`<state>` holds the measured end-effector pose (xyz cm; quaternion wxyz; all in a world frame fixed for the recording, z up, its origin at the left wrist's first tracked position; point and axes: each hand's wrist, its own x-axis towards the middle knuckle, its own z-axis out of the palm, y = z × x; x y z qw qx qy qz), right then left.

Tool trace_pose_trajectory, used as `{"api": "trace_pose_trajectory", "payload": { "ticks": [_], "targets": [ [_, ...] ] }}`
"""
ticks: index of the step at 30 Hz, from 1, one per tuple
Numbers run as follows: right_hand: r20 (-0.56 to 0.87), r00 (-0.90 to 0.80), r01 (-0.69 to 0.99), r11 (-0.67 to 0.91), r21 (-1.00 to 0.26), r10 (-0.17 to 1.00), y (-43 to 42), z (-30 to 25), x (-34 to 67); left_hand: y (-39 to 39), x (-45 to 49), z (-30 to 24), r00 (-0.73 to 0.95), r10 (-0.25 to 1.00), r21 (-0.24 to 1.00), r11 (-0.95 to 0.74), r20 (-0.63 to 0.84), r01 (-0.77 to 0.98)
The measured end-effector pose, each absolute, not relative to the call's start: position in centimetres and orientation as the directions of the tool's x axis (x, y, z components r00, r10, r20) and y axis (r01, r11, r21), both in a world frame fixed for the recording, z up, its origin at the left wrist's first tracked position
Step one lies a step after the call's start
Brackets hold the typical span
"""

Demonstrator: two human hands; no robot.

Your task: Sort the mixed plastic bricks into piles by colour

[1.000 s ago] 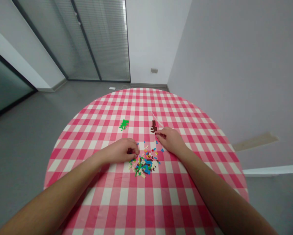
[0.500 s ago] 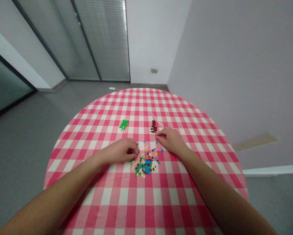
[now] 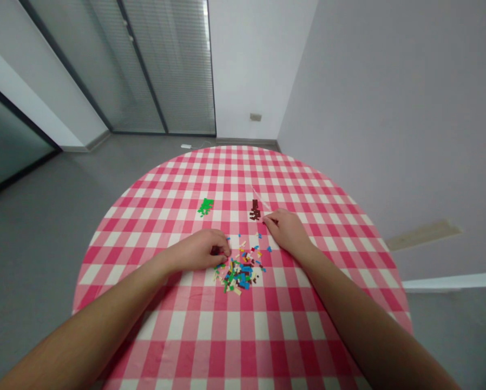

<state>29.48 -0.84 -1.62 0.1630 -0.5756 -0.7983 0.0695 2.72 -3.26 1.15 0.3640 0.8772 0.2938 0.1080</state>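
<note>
two bare hands rest over the round checked tabletop (image 3: 194, 325), and only the right one has changed place. the right hand (image 3: 287, 230) has slid a little toward the tabletop's right edge, so a wider strip of cloth now shows between its fingertips and the brown bricks (image 3: 255, 210), which lie beyond the middle, toward the far edge. its thumb and forefinger are drawn close; a dark speck sits at their tips, too small for me to tell whether they are clamped on it.

the left hand (image 3: 204, 250) is as it was, curled at the left side of the mixed bricks (image 3: 240, 275), which spread around the tabletop's middle. its thumb bends toward the forefinger, but i cannot tell whether the tips meet or grip anything, and it may cover some pieces. the green bricks (image 3: 206, 206) haven't moved, left of the brown ones. single pieces in the mixed heap blur together. a thin, clear strip (image 3: 261, 198) behind the right hand is hard to make out. the tabletop's near edge is cut off, as are both forearms.
</note>
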Motion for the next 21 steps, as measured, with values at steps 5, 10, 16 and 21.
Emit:
{"api": "trace_pose_trajectory", "payload": {
  "ticks": [5,10,16,21],
  "targets": [
    [0.205,-0.252,0.888,0.31,-0.339,0.946,-0.7,-1.8,29.69,-3.26,2.73,1.11,0.801,0.598,0.704,-0.56,-0.023,0.438],
    [0.173,-0.288,0.863,0.334,-0.379,0.942,-0.72,-1.67,29.74,-3.28,2.73,1.08,0.802,0.597,0.7,-0.566,-0.017,0.436],
    [0.182,-0.227,0.888,0.28,-0.364,0.957,-0.66,-1.7,29.3,-3.29,2.74,1.17,0.804,0.594,0.698,-0.571,-0.011,0.431],
    [0.182,-0.229,0.879,0.283,-0.384,0.956,-0.76,-1.54,29.33,-3.31,2.79,1.25,0.8,0.6,0.693,-0.571,-0.014,0.44]
  ]
}}
